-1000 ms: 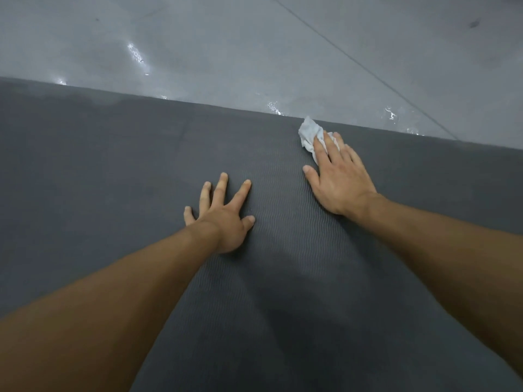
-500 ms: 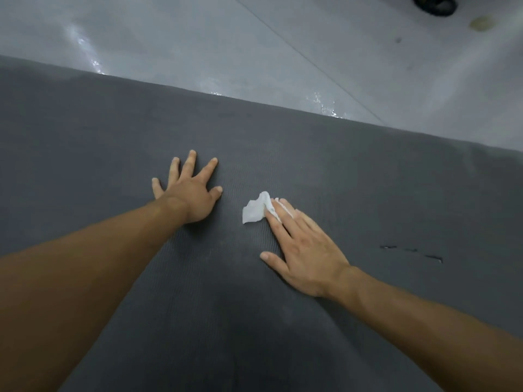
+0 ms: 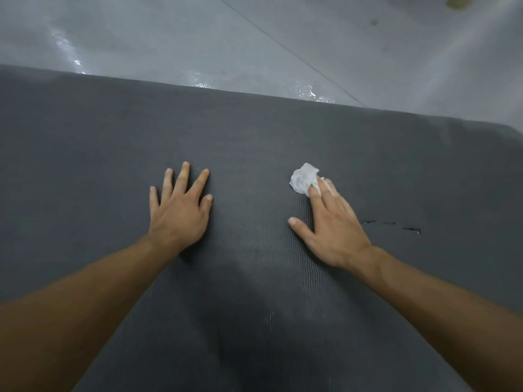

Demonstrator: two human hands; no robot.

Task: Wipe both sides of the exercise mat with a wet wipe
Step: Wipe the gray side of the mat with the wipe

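Observation:
A dark grey ribbed exercise mat (image 3: pixel 254 142) lies flat and fills most of the view. My left hand (image 3: pixel 181 213) rests palm down on it with fingers spread and straight. To the right, my right hand (image 3: pixel 331 224) lies flat too, its straight fingertips pressing a crumpled white wet wipe (image 3: pixel 302 179) onto the mat. Part of the wipe is hidden under the fingers.
Beyond the mat's far edge lies a glossy grey floor (image 3: pixel 198 38) with wet glints along the edge. Small tears (image 3: pixel 396 226) mark the mat just right of my right hand. A yellowish spot (image 3: pixel 455 1) sits on the floor at the top right.
My right hand drew the wipe back from the mat's far edge toward me, then slid it out to the right. My left hand stayed planted on the mat.

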